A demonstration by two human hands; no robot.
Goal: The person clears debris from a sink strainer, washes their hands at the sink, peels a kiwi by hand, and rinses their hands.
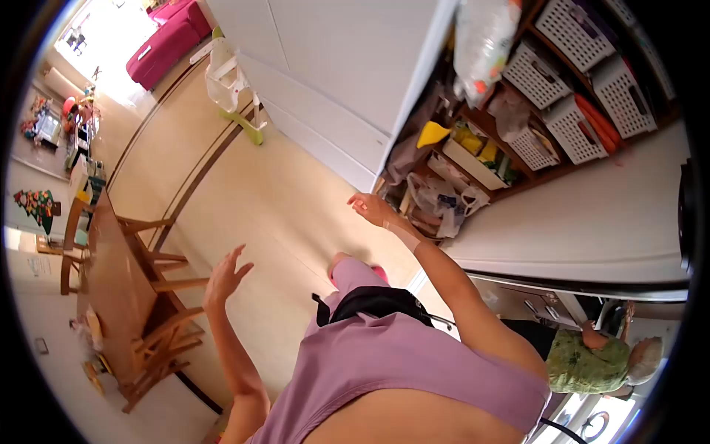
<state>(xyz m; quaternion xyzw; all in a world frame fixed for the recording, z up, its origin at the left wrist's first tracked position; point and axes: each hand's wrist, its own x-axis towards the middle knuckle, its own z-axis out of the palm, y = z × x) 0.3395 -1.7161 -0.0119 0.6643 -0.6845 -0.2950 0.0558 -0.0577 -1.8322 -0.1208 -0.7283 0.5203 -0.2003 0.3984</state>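
Note:
My left hand is raised over the floor with its fingers spread, and it holds nothing. Near the lower edge of a white cabinet door, my right hand reaches forward with loosely bent fingers and nothing visible in them. I cannot tell whether it touches the door. Just beyond that hand, an open storage cupboard shows plastic bags, a yellow item, a box of packets and several white perforated baskets on brown shelves.
To the left stand a wooden table and wooden chairs. A white and green high chair is beside the door, with a magenta sofa farther off. Another person in a green patterned top stands at the lower right.

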